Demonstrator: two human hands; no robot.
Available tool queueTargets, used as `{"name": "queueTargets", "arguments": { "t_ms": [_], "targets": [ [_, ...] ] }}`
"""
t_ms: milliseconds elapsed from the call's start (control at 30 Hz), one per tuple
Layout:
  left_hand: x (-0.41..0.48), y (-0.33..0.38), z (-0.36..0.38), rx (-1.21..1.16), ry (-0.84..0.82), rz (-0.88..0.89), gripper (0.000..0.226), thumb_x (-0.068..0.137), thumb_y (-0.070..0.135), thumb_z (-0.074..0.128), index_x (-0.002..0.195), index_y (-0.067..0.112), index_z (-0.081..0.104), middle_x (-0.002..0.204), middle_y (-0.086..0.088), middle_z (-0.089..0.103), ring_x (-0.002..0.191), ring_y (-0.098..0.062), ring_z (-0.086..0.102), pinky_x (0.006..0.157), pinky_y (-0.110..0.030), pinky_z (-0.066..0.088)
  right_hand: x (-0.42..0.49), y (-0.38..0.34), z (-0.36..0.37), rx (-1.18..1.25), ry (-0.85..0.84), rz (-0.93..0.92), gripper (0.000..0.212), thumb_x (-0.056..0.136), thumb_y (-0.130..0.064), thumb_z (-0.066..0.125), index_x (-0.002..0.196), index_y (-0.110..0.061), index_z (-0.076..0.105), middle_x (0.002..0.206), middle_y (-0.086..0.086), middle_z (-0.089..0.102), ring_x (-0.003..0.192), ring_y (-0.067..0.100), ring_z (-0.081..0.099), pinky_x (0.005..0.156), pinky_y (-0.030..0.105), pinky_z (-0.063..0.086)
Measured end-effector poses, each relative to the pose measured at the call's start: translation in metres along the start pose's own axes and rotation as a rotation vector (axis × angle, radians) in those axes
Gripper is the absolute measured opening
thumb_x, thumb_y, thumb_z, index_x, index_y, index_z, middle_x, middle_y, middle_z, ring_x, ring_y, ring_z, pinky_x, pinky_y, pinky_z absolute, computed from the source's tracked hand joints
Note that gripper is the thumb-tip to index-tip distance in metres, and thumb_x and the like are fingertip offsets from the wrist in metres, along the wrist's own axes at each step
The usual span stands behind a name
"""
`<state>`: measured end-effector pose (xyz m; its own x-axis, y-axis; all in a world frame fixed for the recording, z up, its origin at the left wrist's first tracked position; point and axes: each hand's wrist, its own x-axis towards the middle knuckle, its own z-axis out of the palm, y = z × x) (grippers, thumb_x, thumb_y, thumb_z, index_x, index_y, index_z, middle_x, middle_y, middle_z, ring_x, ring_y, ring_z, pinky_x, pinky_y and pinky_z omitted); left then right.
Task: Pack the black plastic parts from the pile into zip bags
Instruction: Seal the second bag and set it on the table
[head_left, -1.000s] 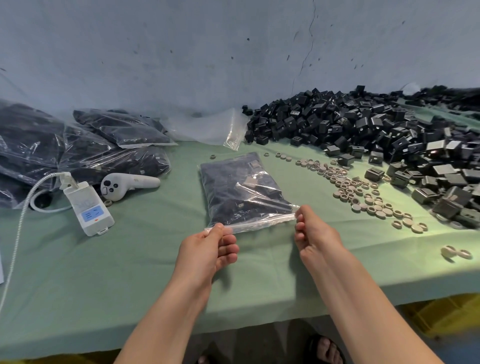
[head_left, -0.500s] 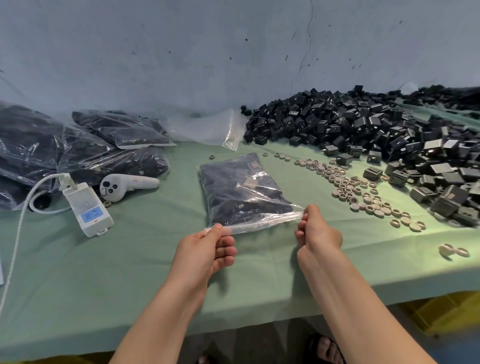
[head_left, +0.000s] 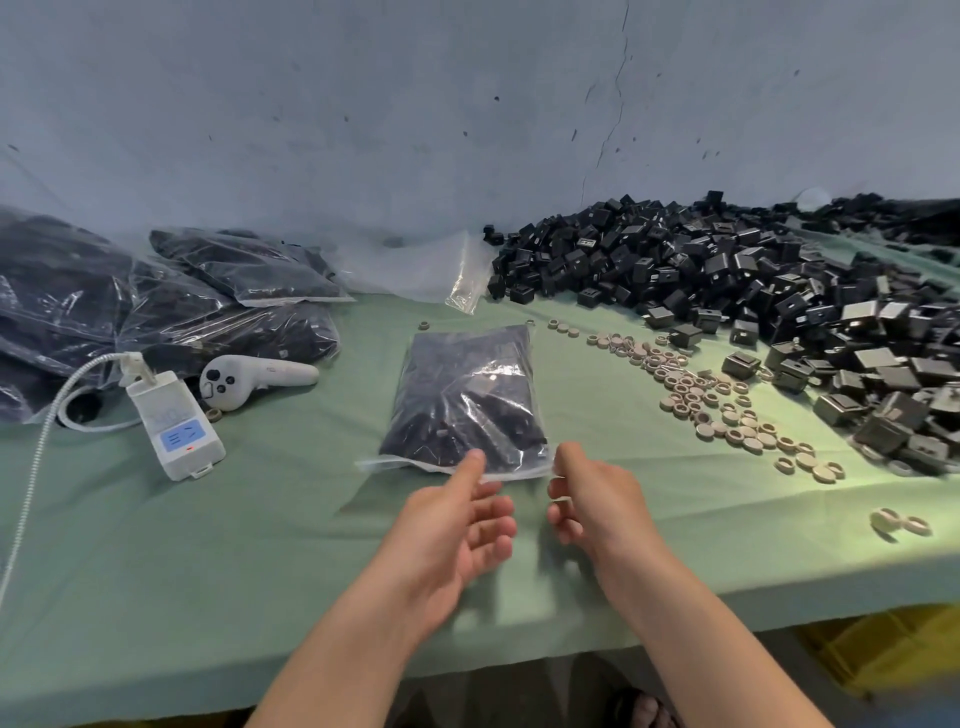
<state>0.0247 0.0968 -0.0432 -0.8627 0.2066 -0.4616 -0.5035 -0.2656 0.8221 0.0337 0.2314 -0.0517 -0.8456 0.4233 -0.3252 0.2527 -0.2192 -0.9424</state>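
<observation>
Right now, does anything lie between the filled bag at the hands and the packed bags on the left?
Yes: a white controller and a white device with a blue screen lie between the filled bag and the packed bags.
</observation>
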Motion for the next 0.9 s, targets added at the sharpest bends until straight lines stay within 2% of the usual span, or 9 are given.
{"name": "queueTargets", "arguments": {
  "t_ms": [100,200,367,467,600,700,767,833,900],
  "targets": [
    [0.002,-0.005,0.016,0.082,-0.029,0.025,0.033,0.099,0.033,0.059,0.104,0.0,0.061,0.064,-0.005,0.062,0.047,-0.011,0.058,0.043,-0.021,0.049,0.003,-0.007,-0.011,-0.264,-0.12,-0.048,0.024,0.094,-0.027,0.051,0.079,-0.008,0.054,0.048,-0.003,0.056,0.037,0.017,0.049,0.035,0.021,0.034],
    [0.006,-0.008,0.03,0.158,-0.043,0.051,0.03,0.102,0.027,0.053,0.103,-0.002,0.063,0.068,-0.005,0.057,0.046,-0.009,0.056,0.046,-0.02,0.049,0.007,-0.009,-0.016,-0.349,-0.21,-0.024,0.026,0.096,-0.027,0.05,0.084,-0.006,0.059,0.047,-0.002,0.058,0.037,0.017,0.05,0.034,0.021,0.034],
    [0.011,-0.009,0.038,0.188,-0.032,0.071,0.027,0.099,0.015,0.053,0.075,0.005,0.058,0.056,-0.001,0.053,0.041,-0.008,0.052,0.042,-0.017,0.044,0.01,-0.003,-0.016,-0.386,-0.22,-0.104,0.021,0.093,-0.021,0.053,0.076,-0.009,0.057,0.051,-0.001,0.061,0.039,0.015,0.052,0.034,0.02,0.034],
    [0.01,-0.011,0.038,0.144,0.027,0.112,0.025,0.098,0.014,0.055,0.073,0.009,0.057,0.051,0.004,0.053,0.041,-0.006,0.05,0.041,-0.017,0.041,0.013,-0.003,-0.018,-0.418,-0.132,-0.188,0.024,0.09,-0.022,0.058,0.07,-0.011,0.062,0.057,-0.001,0.066,0.039,0.013,0.051,0.036,0.019,0.034],
    [0.011,-0.004,0.024,0.04,0.161,0.144,0.025,0.095,0.012,0.06,0.069,0.012,0.058,0.048,0.007,0.054,0.038,-0.004,0.046,0.037,-0.016,0.037,0.021,-0.004,-0.022,-0.376,-0.008,-0.277,0.028,0.087,-0.025,0.059,0.061,-0.013,0.063,0.062,0.006,0.067,0.042,0.014,0.048,0.052,0.027,0.037],
    [0.013,0.005,0.002,-0.049,0.244,0.109,0.027,0.093,0.008,0.058,0.066,0.014,0.056,0.046,0.007,0.052,0.035,-0.002,0.043,0.034,-0.014,0.034,0.024,-0.004,-0.026,-0.405,-0.014,-0.254,0.027,0.087,-0.026,0.059,0.064,-0.013,0.064,0.06,0.001,0.068,0.041,0.013,0.048,0.05,0.026,0.037],
    [0.015,0.016,-0.021,-0.141,0.354,0.127,0.031,0.096,0.01,0.052,0.065,0.015,0.051,0.041,0.007,0.048,0.03,-0.001,0.041,0.032,-0.011,0.031,0.028,-0.004,-0.036,-0.447,0.02,-0.234,0.029,0.087,-0.028,0.057,0.064,-0.012,0.064,0.062,0.006,0.069,0.041,0.015,0.05,0.049,0.026,0.038],
    [0.014,0.029,-0.049,-0.187,0.493,0.189,0.03,0.096,0.012,0.048,0.066,0.015,0.047,0.04,0.005,0.048,0.03,-0.003,0.043,0.032,-0.01,0.034,0.031,-0.007,-0.05,-0.506,0.083,-0.219,0.03,0.088,-0.031,0.055,0.069,-0.009,0.065,0.065,0.01,0.07,0.046,0.018,0.056,0.05,0.031,0.044],
    [0.012,0.039,-0.072,-0.201,0.555,0.248,0.026,0.097,0.012,0.046,0.071,0.013,0.049,0.058,-0.003,0.054,0.044,-0.008,0.052,0.036,-0.013,0.044,0.032,-0.011,-0.059,-0.58,0.184,-0.243,0.026,0.09,-0.034,0.053,0.085,-0.011,0.063,0.075,0.005,0.071,0.06,0.021,0.065,0.059,0.04,0.055]
  ]
}}
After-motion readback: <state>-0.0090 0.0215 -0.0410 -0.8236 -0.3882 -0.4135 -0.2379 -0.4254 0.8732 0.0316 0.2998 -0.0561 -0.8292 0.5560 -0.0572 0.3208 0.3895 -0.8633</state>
